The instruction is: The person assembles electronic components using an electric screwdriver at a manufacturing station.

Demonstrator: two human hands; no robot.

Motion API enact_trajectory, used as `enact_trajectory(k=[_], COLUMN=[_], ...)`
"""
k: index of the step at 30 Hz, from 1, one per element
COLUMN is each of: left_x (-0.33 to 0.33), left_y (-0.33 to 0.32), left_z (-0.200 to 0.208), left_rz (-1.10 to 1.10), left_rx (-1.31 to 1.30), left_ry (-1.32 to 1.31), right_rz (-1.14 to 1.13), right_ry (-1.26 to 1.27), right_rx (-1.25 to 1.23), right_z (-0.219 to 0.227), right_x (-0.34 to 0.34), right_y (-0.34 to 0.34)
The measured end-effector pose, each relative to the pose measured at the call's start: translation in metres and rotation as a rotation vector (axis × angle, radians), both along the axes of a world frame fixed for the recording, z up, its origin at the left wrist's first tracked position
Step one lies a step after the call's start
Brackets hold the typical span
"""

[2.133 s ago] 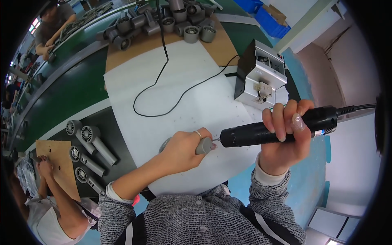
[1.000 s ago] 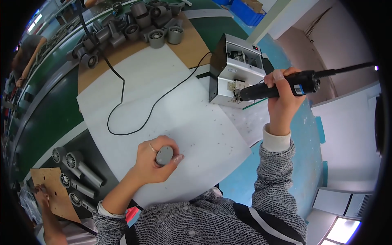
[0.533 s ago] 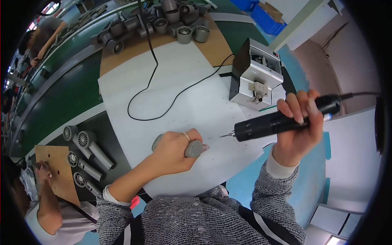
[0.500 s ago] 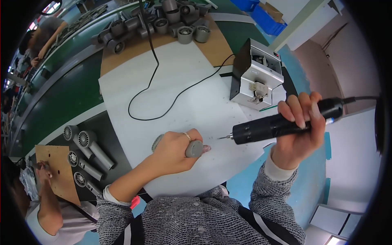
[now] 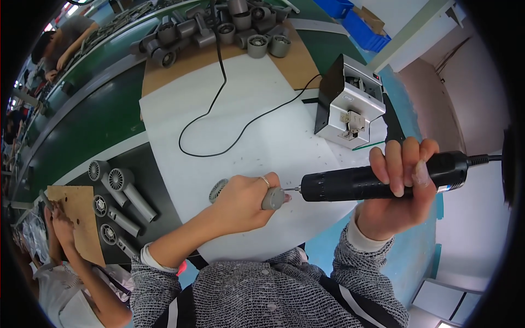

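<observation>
A grey handheld fan [image 5: 273, 199] lies sideways in my left hand [image 5: 240, 203], whose fingers wrap round its handle. The fan's round grille shows beyond the wrist side of that hand; its handle end faces right. My right hand [image 5: 402, 183] grips a black electric screwdriver [image 5: 344, 185], held level and pointing left. The thin bit reaches the handle end of the fan; whether it sits in a screw is too small to tell. Both hands are above a white sheet [image 5: 251, 131] on the workbench.
A silver and black screw feeder [image 5: 350, 106] stands at the right. Several grey fans [image 5: 131, 191] lie on the left, and many grey fan parts [image 5: 224, 33] are heaped at the back. A black cable [image 5: 219, 154] loops across the sheet. A co-worker's hand [image 5: 63, 227] is by a brown board [image 5: 82, 218].
The screwdriver has moved left and slightly down, so its bit now meets the fan's handle end. My left hand with the fan sits slightly further right in the picture.
</observation>
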State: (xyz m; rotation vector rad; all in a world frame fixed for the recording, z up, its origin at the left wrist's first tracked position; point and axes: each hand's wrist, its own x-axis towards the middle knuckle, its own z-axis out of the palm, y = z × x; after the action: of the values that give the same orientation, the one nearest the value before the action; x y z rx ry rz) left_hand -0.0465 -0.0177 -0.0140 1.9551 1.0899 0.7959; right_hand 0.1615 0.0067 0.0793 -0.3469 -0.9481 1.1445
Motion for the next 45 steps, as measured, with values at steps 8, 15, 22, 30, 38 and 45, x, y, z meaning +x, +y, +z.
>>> enact_trajectory(k=[8, 15, 22, 30, 38, 45], left_x=[-0.001, -0.001, -0.003, 0.004, 0.000, -0.001], left_y=[0.000, 0.000, 0.004, 0.003, 0.003, 0.003], left_z=[-0.007, -0.006, -0.007, -0.004, -0.006, -0.004], left_rz=[0.012, 0.007, 0.036, -0.187, -0.263, -0.260], left_rx=[0.016, 0.024, -0.077, -0.645, -0.771, -0.720], left_ry=[-0.022, -0.005, 0.000, -0.783, -0.946, -0.887], right_rz=[0.008, 0.032, 0.049, 0.032, -0.028, -0.054], right_ry=[0.026, -0.030, -0.006, 0.101, 0.108, 0.085], right_rx=[-0.017, 0.023, 0.075, 0.043, 0.021, 0.070], right_z=[-0.004, -0.003, -0.008, -0.012, -0.012, -0.009], right_x=[-0.002, -0.006, 0.015, 0.017, 0.014, 0.016], right_y=[0.003, -0.001, 0.007, 0.006, 0.005, 0.001])
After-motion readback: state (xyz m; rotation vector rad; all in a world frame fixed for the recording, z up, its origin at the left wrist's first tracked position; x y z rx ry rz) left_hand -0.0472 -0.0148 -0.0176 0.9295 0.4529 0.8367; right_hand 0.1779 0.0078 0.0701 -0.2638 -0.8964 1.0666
